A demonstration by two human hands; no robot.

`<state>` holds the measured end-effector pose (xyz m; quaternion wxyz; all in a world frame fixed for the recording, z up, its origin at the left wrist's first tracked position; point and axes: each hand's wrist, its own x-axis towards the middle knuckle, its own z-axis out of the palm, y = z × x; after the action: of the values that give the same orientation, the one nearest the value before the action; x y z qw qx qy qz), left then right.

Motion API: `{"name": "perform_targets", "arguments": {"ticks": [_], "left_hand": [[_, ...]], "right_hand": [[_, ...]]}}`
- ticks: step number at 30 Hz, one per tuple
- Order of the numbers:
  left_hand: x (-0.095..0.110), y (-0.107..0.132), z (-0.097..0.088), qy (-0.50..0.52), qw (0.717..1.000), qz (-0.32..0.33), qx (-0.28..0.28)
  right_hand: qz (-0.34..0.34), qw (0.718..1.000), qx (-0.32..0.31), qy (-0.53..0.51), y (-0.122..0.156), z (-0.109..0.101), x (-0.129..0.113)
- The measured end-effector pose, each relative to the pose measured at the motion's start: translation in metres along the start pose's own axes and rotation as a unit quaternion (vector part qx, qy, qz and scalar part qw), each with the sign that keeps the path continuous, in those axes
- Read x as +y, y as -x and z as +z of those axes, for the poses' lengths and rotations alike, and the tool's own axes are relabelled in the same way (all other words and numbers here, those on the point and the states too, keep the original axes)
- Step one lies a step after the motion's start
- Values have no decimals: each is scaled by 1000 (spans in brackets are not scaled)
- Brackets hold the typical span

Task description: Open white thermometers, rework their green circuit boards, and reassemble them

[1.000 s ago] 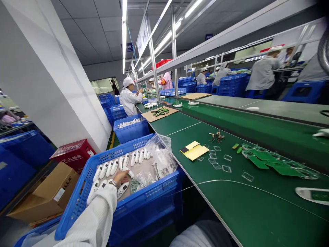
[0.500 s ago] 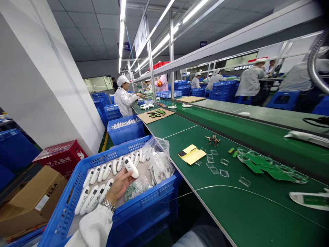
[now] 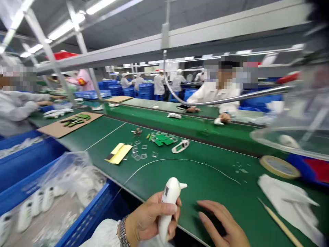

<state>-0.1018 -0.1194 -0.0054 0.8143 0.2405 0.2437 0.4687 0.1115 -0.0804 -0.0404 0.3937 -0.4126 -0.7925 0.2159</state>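
Observation:
My left hand (image 3: 149,219) is closed round a white thermometer-shaped housing (image 3: 168,202), held upright over the near edge of the green bench (image 3: 210,178). Its small tip points right. My right hand (image 3: 223,226) hovers just right of it with fingers stretched out, holding nothing. A watch sits on my left wrist. The blue crate (image 3: 87,216) with several more white housings (image 3: 38,200) and a clear plastic bag (image 3: 69,171) stands at the lower left.
On the bench lie a yellow pad (image 3: 118,153), small clear lenses (image 3: 140,152), green circuit boards (image 3: 162,139), a white shell half (image 3: 180,146), a tape roll (image 3: 279,166), white cloth (image 3: 288,202) and a thin stick (image 3: 280,223). A co-worker (image 3: 218,97) sits opposite; others work further off.
My left hand lifted a white housing out of the blue crate and carried it right to the bench edge. My head turned right, and my right hand came into view.

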Motion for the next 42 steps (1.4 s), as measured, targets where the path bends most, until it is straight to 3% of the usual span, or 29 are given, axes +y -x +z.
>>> {"name": "perform_targets", "arguments": {"ticks": [4, 9, 17, 25, 33, 42], "left_hand": [[-7, -44, 14, 20, 996, -70, -53], [-12, -83, 27, -46, 981, -160, -96], [-11, -132, 40, -199, 969, -136, -55], [-17, -126, 40, -258, 959, -106, -59], [-16, -127, 40, -368, 927, -49, -55], [-18, -122, 43, -429, 902, -4, -48]], "right_hand": [[78, 991, 70, -85, -4, -11, -16], [140, 970, 137, -143, -11, -20, -14], [153, 958, 222, -97, -18, -32, -1], [137, 956, 257, -39, -21, -23, -6], [153, 945, 274, -89, -26, -19, -8], [163, 953, 252, -45, -29, -18, -8]]}}
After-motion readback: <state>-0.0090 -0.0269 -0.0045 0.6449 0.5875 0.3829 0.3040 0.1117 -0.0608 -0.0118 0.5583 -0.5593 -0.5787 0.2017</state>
